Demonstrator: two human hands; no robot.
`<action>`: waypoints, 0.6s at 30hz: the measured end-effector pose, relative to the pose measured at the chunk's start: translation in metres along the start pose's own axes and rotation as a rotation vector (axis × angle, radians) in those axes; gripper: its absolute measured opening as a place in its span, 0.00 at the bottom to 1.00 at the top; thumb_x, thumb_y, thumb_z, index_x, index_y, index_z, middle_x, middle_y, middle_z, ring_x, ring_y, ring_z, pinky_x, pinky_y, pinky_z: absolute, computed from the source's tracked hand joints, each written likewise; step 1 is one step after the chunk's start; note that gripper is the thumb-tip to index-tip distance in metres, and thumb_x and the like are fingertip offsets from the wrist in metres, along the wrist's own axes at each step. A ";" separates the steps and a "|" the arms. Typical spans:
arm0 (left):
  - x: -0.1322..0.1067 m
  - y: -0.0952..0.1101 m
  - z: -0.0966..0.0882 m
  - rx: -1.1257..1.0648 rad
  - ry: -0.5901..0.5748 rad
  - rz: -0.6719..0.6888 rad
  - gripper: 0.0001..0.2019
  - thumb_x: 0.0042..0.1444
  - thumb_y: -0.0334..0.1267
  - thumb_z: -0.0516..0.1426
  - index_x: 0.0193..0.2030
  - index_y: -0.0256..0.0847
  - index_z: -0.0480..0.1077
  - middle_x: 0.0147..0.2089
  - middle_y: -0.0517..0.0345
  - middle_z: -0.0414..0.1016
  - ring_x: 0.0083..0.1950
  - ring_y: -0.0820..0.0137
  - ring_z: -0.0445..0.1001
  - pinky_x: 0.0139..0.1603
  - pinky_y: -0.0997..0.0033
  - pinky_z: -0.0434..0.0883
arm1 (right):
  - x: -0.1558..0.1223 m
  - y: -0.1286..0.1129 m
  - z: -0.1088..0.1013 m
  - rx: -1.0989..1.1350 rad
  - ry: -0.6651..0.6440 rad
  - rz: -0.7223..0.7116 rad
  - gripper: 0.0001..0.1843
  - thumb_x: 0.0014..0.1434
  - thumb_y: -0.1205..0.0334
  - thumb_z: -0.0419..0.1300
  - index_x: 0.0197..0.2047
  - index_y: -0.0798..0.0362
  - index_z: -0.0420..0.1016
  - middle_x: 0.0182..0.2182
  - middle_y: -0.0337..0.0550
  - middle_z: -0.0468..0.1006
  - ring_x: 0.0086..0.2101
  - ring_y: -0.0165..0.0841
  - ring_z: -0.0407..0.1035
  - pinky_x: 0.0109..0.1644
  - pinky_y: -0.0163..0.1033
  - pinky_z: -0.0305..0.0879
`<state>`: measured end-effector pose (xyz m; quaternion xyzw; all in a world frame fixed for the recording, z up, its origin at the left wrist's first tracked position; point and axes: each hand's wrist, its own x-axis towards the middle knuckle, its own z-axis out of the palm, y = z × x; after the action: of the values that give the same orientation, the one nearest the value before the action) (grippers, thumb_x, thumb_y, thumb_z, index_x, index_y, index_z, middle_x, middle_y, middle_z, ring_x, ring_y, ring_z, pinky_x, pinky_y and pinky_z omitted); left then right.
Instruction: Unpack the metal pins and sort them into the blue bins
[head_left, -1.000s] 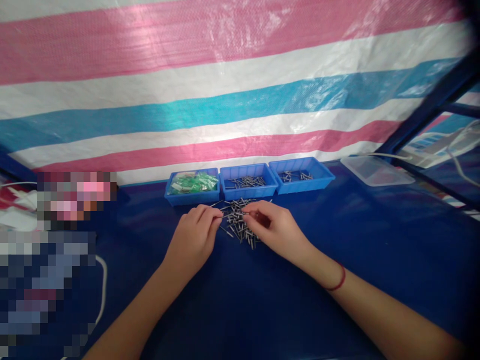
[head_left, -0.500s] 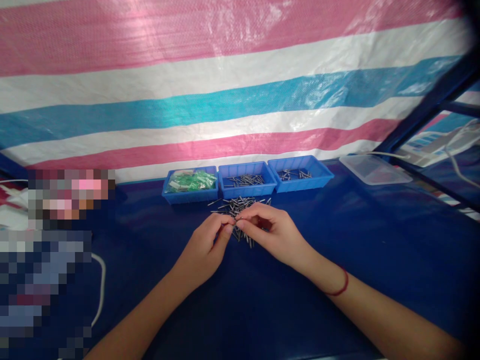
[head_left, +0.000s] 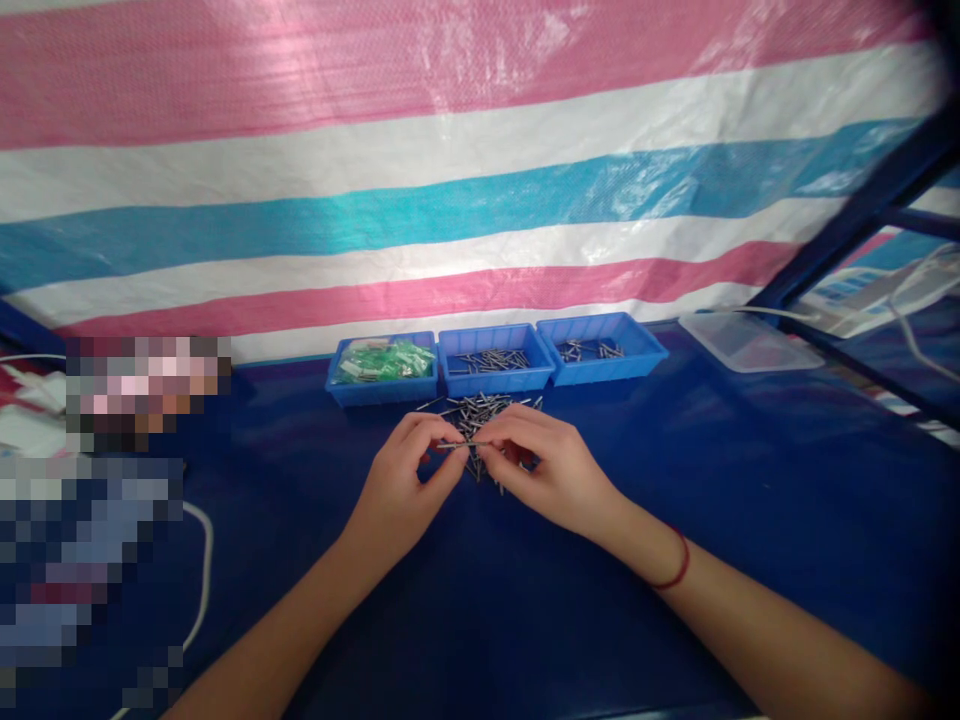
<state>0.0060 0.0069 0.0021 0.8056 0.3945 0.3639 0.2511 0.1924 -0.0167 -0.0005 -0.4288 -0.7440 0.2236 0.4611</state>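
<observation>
Between my two hands lies a thin metal rod (head_left: 451, 444), roughly level, with a silvery-grey look; its exact kind is too small to make out. My left hand (head_left: 412, 470) pinches it by thumb and fingertips. My right hand (head_left: 541, 455) is closed at the rod's right end, thumb against fingers, its tips nearly meeting those of the left. Just beyond and partly beneath the fingers spreads a loose pile of similar metal rods (head_left: 480, 410), partly hidden by my hands.
Behind the pile stand three blue bins: a left bin (head_left: 382, 392) with green plastic packets, a middle bin (head_left: 499, 382) and a right bin (head_left: 611, 370) with rods. A clear plastic lid (head_left: 750, 342) lies at right. A white cable (head_left: 204, 570) and a blurred-out person (head_left: 82, 560) are at left.
The rod now shows lengthwise between my fingertips, where before it was mostly covered. My left hand has shifted slightly, its fingers a little wider around the rod.
</observation>
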 end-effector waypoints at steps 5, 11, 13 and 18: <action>0.003 -0.003 -0.004 0.016 0.061 -0.032 0.10 0.60 0.37 0.55 0.48 0.43 0.71 0.47 0.54 0.71 0.43 0.70 0.72 0.40 0.72 0.71 | 0.004 0.013 -0.001 0.140 0.107 0.201 0.10 0.60 0.56 0.58 0.36 0.52 0.78 0.29 0.43 0.76 0.27 0.31 0.66 0.29 0.37 0.62; 0.013 -0.023 -0.021 0.151 0.119 -0.119 0.12 0.61 0.41 0.53 0.48 0.41 0.72 0.44 0.54 0.73 0.41 0.69 0.73 0.40 0.71 0.71 | 0.020 0.043 -0.033 0.708 0.614 0.609 0.13 0.49 0.53 0.66 0.36 0.52 0.76 0.20 0.31 0.65 0.19 0.23 0.56 0.20 0.31 0.53; 0.015 -0.035 -0.025 0.252 0.067 -0.144 0.14 0.61 0.42 0.53 0.48 0.40 0.73 0.46 0.53 0.72 0.42 0.67 0.73 0.44 0.67 0.71 | 0.024 0.052 -0.045 0.830 0.725 0.682 0.14 0.47 0.56 0.67 0.37 0.51 0.75 0.20 0.29 0.64 0.18 0.21 0.54 0.19 0.29 0.52; 0.012 -0.062 -0.023 0.485 -0.053 -0.132 0.23 0.59 0.49 0.55 0.55 0.36 0.70 0.53 0.45 0.69 0.54 0.56 0.69 0.59 0.53 0.65 | 0.023 0.061 -0.051 0.956 0.748 0.813 0.10 0.50 0.61 0.63 0.38 0.50 0.71 0.19 0.29 0.64 0.16 0.22 0.53 0.17 0.30 0.51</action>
<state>-0.0347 0.0546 -0.0223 0.8239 0.5155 0.2202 0.0838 0.2591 0.0324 -0.0093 -0.4709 -0.1399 0.5161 0.7016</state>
